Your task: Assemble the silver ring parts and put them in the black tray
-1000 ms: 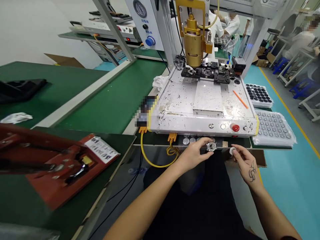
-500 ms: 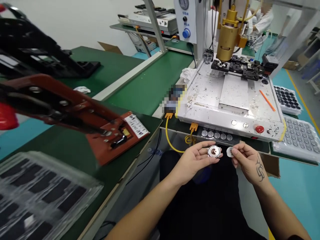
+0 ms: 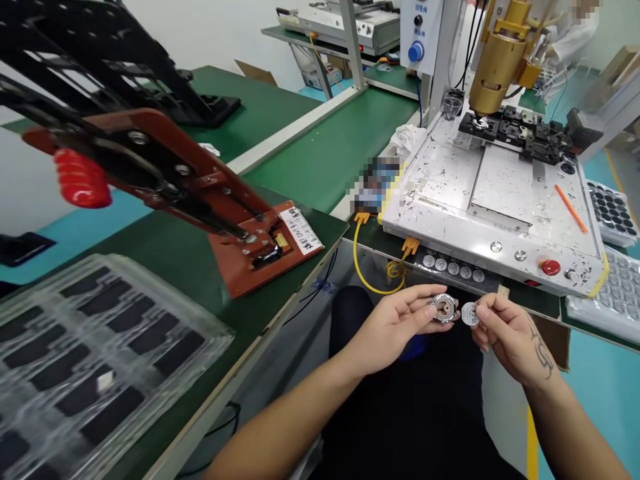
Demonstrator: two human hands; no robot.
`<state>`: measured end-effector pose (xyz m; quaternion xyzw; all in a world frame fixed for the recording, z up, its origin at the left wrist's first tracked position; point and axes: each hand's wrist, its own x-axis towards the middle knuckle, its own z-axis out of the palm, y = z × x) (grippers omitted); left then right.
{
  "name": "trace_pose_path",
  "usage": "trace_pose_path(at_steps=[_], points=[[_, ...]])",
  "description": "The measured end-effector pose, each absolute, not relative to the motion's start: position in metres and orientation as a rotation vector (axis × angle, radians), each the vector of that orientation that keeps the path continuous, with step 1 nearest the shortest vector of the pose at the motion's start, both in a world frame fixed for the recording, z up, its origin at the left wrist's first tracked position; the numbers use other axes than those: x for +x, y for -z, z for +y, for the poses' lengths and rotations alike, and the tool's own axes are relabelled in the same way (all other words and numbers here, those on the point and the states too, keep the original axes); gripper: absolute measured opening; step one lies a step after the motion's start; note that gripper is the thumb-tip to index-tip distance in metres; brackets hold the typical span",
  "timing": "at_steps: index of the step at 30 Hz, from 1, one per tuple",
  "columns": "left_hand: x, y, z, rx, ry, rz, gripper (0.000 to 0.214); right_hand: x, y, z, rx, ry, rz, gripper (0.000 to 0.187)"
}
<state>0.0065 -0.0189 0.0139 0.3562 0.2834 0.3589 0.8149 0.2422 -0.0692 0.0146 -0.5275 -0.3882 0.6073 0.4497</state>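
A green desk [image 3: 170, 248] spreads to the left of the white bench-top machine [image 3: 440, 187], which itself sits on a dark green desk [image 3: 533, 293]. Left of the machine, a brown-red lever press [image 3: 243, 277] stands on the first desk, its arm raised at a slant and ending in a red ribbed grip [image 3: 83, 179]. Farther left and nearer the person lies a clear plastic tray [image 3: 175, 295] with dark compartments. Over the machine's rear part hangs a gold cylindrical head [image 3: 500, 60], above a row of black fixtures [image 3: 515, 130]. Right of the machine lie a tray of dark discs [image 3: 613, 212] and, nearer, a tray of pale discs [image 3: 613, 287].

In front of the machine are both hands. The left hand [image 3: 415, 317] pinches a silver watch case [image 3: 445, 308] between thumb and fingers, its open ring turned upward. The right hand [image 3: 500, 323] pinches the edge of a printed round disc [image 3: 469, 314] between thumb and forefinger, the other fingers curled.

A yellow cable [image 3: 356, 260] loops at the machine's front left corner; an orange stick [image 3: 571, 208] lies on its right side. Five pale printed discs [image 3: 453, 268] lie in a row below its front edge. The watch case and the disc are held just beside each other, nearer the person than that row.
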Motion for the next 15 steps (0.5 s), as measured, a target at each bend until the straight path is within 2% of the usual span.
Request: trace_pose_path(at_steps=[15], points=[[0.0001, -0.0098, -0.0228, 0.726, -0.796, 0.612, 0.047, 0.2406, -0.0155, -0.0655, -1.353, -1.402, -1.104, 0.035]])
